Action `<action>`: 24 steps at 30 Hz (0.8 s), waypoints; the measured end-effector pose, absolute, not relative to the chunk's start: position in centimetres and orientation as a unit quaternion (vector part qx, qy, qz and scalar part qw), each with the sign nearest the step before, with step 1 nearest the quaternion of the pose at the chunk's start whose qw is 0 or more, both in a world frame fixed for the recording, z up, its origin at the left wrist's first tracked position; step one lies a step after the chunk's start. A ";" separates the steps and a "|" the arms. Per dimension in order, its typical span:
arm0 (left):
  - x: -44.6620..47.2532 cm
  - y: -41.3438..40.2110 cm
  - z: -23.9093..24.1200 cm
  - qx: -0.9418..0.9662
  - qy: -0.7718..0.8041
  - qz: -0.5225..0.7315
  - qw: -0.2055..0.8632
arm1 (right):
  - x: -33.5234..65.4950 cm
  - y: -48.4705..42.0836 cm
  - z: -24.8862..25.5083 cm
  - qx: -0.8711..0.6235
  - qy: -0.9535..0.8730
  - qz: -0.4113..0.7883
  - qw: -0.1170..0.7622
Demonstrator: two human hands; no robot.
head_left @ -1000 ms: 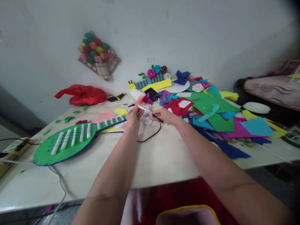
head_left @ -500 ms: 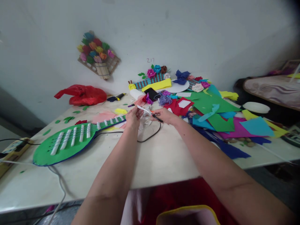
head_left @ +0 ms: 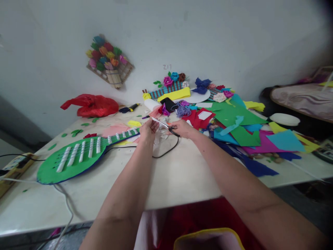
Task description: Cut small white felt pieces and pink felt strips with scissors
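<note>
Both my hands meet above the middle of the pale table [head_left: 182, 173]. My left hand [head_left: 147, 131] is closed in a pinch on a small white strip of paper [head_left: 155, 119]. My right hand [head_left: 183, 128] is closed around black-handled scissors [head_left: 169, 127], whose blades reach toward the strip. White paper scraps [head_left: 159, 138] lie under the hands beside a looped black cord [head_left: 166, 151]. A green guitar-shaped cutout [head_left: 75, 156] with white strips glued on it lies to the left of my left hand.
Sheets of coloured paper [head_left: 241, 128] cover the right side of the table. Paper flowers [head_left: 174, 81], a phone [head_left: 169, 103] and a red plastic bag [head_left: 91, 105] sit near the wall. A flower craft [head_left: 109, 60] hangs on the wall. A power strip [head_left: 14, 166] sits at far left.
The hands stay almost in place. The scissors and the white strip have shifted slightly between the fingers.
</note>
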State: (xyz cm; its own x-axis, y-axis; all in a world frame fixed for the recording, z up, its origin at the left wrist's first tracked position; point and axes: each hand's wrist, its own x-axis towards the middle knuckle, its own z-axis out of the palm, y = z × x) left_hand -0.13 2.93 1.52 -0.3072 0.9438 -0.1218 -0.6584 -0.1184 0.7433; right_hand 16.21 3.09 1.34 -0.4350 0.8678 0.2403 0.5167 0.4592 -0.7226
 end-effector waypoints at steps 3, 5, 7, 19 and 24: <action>-0.1 2.9 1.6 0.187 0.367 0.723 0.555 | 16.1 2.1 2.3 -0.471 -0.814 0.188 0.283; -0.2 2.8 1.7 0.185 0.367 0.722 0.557 | 16.0 1.5 2.9 -0.489 -0.820 0.138 0.263; -0.2 2.8 1.7 0.187 0.366 0.720 0.559 | 16.0 1.1 3.2 -0.499 -0.825 0.103 0.244; -0.4 2.9 1.6 0.184 0.362 0.719 0.564 | 15.8 1.2 2.9 -0.501 -0.841 0.028 0.200; 0.0 2.9 1.3 0.200 0.362 0.707 0.573 | 15.9 1.1 2.9 -0.516 -0.832 0.025 0.200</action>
